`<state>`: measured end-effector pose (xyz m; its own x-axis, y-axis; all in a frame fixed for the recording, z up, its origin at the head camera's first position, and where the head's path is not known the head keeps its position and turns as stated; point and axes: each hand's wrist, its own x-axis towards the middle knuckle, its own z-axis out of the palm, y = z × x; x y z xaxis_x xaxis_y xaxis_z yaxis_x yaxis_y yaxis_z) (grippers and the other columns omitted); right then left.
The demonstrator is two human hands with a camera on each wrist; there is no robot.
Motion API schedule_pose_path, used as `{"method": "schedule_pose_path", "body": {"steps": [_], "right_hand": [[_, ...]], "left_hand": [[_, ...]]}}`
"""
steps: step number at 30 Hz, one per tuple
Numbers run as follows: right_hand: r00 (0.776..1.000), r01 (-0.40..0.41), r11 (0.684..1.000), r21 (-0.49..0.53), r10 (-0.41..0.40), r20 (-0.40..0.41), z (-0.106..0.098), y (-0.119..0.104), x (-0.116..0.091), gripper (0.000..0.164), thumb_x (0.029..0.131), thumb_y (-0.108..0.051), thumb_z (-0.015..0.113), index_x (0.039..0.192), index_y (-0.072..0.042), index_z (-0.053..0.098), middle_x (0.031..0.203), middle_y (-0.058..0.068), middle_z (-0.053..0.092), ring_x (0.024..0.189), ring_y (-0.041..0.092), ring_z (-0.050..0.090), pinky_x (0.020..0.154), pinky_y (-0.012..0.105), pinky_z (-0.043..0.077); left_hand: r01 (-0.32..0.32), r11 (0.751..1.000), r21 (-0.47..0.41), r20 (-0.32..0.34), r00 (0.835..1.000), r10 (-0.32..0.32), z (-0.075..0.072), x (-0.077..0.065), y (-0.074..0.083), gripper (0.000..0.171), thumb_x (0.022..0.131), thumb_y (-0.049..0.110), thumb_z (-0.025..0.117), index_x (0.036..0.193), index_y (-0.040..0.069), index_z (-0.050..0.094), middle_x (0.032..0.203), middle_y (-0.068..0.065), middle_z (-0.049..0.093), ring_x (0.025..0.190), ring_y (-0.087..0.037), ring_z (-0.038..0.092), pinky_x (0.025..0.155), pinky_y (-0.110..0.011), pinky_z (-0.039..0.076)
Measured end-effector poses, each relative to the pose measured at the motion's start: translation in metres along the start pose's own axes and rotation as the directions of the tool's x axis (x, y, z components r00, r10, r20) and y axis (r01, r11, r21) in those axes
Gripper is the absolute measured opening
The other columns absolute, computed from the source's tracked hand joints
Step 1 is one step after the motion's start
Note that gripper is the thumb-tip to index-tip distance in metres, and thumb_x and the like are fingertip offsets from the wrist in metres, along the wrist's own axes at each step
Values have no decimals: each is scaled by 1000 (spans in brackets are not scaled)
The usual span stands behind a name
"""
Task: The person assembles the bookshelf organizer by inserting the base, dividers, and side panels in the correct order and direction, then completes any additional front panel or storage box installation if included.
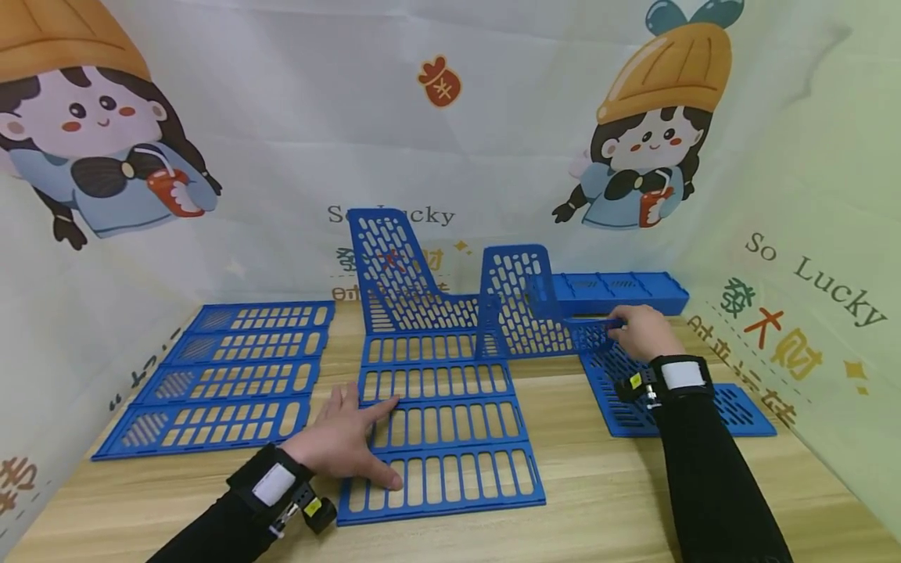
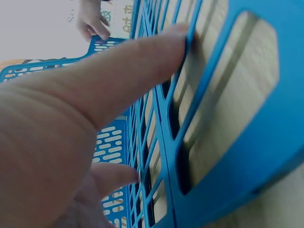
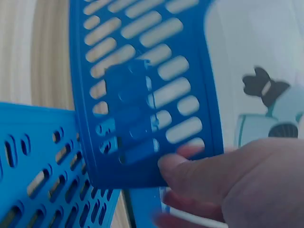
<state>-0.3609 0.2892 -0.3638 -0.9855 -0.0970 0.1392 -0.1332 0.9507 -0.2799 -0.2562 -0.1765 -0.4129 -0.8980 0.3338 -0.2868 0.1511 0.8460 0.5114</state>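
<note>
My left hand (image 1: 341, 438) rests on the left edge of a flat blue slatted panel (image 1: 450, 512), fingers spread. In the left wrist view, straight fingers touch its thin bars. At the slatted panel's far end an upright blue side panel (image 1: 394, 297) with oblong holes stands. My right hand (image 1: 644, 332) pinches the low right end of a second perforated side panel (image 1: 542, 313). That panel is upright, its left end overlapping the far right corner of the slatted panel; whether they are joined I cannot tell. The right wrist view shows the thumb on the held panel's edge (image 3: 133, 175).
Flat blue slatted panels (image 1: 151, 430) lie in joined rows on the left. Perforated blue panels (image 1: 746, 410) lie under and beside the right forearm. Behind the right hand, a long blue piece (image 1: 619, 293) lies against the printed cloth backdrop (image 1: 281, 156). The table (image 1: 563, 485) is wood-grained.
</note>
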Motion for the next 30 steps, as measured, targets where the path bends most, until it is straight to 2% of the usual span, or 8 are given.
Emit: {"method": "schedule_pose_path", "body": {"steps": [2,5,9,16,25,30], "right_hand": [[1000,27,999,35,-27,-1,-3,8,1,24,109,-9,65,127,4,73,123,31,75,101,45,71,82,55,56],[998,68,996,52,-67,-18,-2,12,4,19,108,-6,65,122,3,75,116,27,79,90,35,72,73,44,54],[996,91,994,66,-90,-19,3,5,6,20,109,-5,65,124,1,76,115,25,80,90,32,71,73,42,53],[988,157,983,93,-156,-10,21,-21,10,26,110,-5,63,133,0,74,119,22,80,89,27,71,72,38,50],[983,177,971,159,-167,-77,37,-41,10,17,108,-5,68,121,-3,78,112,17,82,89,26,73,71,35,52],[991,122,968,220,-108,-77,41,-41,9,16,108,-8,69,121,-2,76,107,17,82,82,24,71,67,33,49]], "left_hand": [[11,1000,20,-17,1000,-11,-1,-1,2,129,68,64,100,174,26,36,176,-44,-2,164,-66,-8,131,-80,0],[11,999,30,-29,1000,-10,-1,-1,4,124,71,58,101,173,23,39,174,-47,5,163,-67,-1,130,-82,5],[25,999,40,-26,999,-24,-2,0,5,121,72,57,101,172,24,40,176,-44,6,165,-64,1,128,-84,11],[18,1000,21,-17,1000,-17,-2,0,3,121,72,57,101,171,24,41,177,-43,4,166,-63,-1,126,-86,13],[35,999,8,-16,999,-35,-1,0,4,121,70,55,103,171,25,43,178,-41,3,166,-61,-2,124,-88,13],[33,999,-1,-8,999,-33,0,1,3,121,71,54,103,171,23,42,178,-41,1,166,-61,-3,124,-88,13]]}}
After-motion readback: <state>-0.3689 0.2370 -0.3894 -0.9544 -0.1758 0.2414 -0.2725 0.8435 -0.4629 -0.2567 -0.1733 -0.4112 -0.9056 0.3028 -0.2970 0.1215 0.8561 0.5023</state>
